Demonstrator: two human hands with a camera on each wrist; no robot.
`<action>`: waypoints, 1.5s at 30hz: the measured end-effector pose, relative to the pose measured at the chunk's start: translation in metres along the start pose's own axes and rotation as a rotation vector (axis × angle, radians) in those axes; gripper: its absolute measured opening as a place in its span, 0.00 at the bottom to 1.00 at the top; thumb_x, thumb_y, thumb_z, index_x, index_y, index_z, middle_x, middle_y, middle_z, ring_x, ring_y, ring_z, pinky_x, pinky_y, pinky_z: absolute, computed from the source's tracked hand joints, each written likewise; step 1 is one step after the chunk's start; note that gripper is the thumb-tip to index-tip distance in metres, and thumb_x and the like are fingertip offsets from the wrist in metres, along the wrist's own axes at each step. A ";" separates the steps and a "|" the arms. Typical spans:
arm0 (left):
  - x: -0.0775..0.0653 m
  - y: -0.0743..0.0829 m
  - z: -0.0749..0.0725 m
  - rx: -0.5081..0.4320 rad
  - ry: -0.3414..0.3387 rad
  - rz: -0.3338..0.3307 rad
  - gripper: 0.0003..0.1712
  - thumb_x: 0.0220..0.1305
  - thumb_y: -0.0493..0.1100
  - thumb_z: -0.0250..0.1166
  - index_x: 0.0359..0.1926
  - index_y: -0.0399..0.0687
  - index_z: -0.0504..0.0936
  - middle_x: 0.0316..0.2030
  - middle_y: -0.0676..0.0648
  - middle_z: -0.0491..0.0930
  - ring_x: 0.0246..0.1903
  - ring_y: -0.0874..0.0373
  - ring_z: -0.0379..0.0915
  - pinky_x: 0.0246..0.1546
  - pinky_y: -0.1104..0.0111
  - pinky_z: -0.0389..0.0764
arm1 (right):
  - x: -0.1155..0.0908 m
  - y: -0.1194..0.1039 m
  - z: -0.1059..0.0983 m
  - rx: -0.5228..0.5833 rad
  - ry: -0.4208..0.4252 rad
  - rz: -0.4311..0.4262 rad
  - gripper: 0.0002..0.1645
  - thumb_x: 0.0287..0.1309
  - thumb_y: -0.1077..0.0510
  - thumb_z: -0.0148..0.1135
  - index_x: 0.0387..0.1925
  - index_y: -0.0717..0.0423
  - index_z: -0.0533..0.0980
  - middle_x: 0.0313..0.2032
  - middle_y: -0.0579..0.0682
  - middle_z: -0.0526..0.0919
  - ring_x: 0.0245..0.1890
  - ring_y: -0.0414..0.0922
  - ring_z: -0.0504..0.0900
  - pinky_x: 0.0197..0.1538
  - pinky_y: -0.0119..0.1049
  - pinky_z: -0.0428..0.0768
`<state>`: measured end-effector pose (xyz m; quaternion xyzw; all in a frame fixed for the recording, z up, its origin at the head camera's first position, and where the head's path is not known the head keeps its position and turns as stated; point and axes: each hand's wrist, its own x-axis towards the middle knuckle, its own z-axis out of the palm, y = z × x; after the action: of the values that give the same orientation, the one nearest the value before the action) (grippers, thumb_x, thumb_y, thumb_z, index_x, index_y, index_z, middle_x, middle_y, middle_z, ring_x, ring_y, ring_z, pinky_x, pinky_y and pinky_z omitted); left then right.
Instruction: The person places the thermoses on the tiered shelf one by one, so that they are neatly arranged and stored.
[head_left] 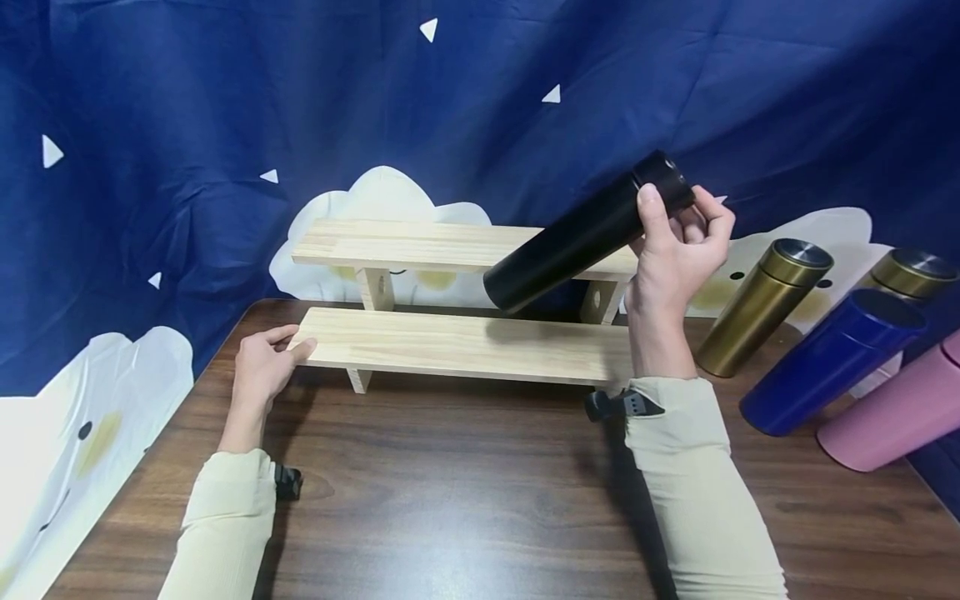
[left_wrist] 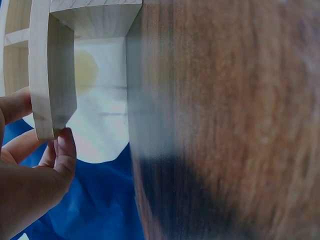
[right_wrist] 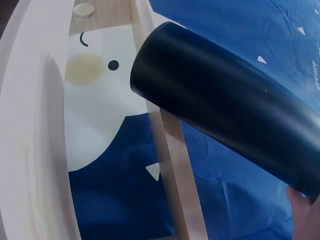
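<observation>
A two-tier wooden shelf (head_left: 465, 343) of pale boards stands on the brown table. My left hand (head_left: 262, 365) pinches the left end of its lower board, thumb on one face and fingers on the other, as the left wrist view (left_wrist: 42, 170) shows. Up at the right, my right hand (head_left: 678, 254) grips a black cylindrical bottle (head_left: 573, 237) near its capped end. The bottle slants, its base pointing down and left, in front of the upper board (head_left: 405, 243). In the right wrist view the bottle (right_wrist: 225, 100) crosses over the shelf's edge.
To the right of the shelf stand a gold bottle (head_left: 753, 317), another gold-capped bottle (head_left: 911, 275), a blue bottle (head_left: 825, 367) and a pink bottle (head_left: 892, 417). A blue curtain (head_left: 187, 83) with white cloud shapes hangs behind the brown table (head_left: 450, 500).
</observation>
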<state>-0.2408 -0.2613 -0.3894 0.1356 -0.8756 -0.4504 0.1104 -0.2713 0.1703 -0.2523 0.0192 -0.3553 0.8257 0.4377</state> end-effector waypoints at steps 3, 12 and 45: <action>0.000 0.000 0.000 -0.001 -0.004 -0.002 0.30 0.65 0.44 0.69 0.64 0.34 0.78 0.57 0.33 0.80 0.55 0.44 0.75 0.44 0.72 0.71 | -0.001 0.001 0.003 0.010 0.000 0.010 0.31 0.37 0.70 0.82 0.44 0.59 0.75 0.41 0.61 0.79 0.37 0.51 0.82 0.35 0.44 0.86; 0.001 -0.001 -0.001 0.004 -0.006 0.005 0.30 0.65 0.45 0.69 0.64 0.34 0.78 0.56 0.32 0.80 0.54 0.45 0.75 0.43 0.72 0.71 | 0.000 0.002 0.014 0.048 -0.017 0.047 0.30 0.38 0.69 0.82 0.43 0.59 0.74 0.40 0.62 0.81 0.36 0.53 0.85 0.36 0.47 0.87; 0.000 0.001 0.000 0.008 0.002 0.017 0.30 0.65 0.44 0.69 0.64 0.32 0.78 0.56 0.31 0.80 0.53 0.44 0.75 0.42 0.73 0.71 | 0.007 0.015 0.069 -0.071 -0.180 -0.062 0.35 0.40 0.69 0.80 0.50 0.62 0.71 0.48 0.57 0.77 0.45 0.52 0.83 0.49 0.42 0.83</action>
<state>-0.2409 -0.2607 -0.3882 0.1289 -0.8783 -0.4459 0.1146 -0.3065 0.1284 -0.2071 0.0885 -0.4214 0.7936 0.4297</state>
